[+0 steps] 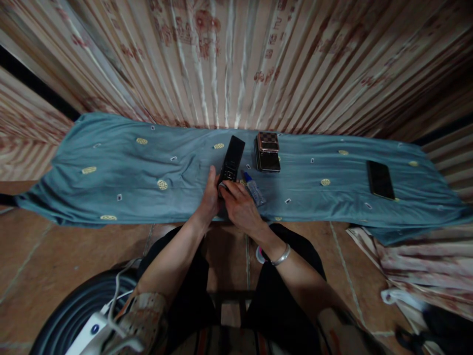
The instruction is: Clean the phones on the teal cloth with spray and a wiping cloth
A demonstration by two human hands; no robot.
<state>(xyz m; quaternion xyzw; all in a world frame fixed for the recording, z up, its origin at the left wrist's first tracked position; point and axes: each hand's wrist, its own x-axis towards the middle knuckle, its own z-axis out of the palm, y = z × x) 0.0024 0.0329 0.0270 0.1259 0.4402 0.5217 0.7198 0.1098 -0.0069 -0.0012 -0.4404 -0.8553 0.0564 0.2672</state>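
Note:
A black slider phone (232,159) lies on the teal cloth (121,172), its top pointing away from me. My left hand (211,197) grips its near end from the left, thumb raised beside it. My right hand (239,204) has its fingers curled over the same near end of the phone. A small tube with a blue cap (253,188) lies just right of my right hand. A stack of small phones or cases (267,152), the top one checkered, sits beyond the tube.
A dark smartphone (380,179) lies flat far right on the cloth. Striped curtains (236,59) hang behind. Tiled floor (55,256) is in front, with a dark round object and a white cable (111,305) at lower left and crumpled fabric (417,266) at lower right.

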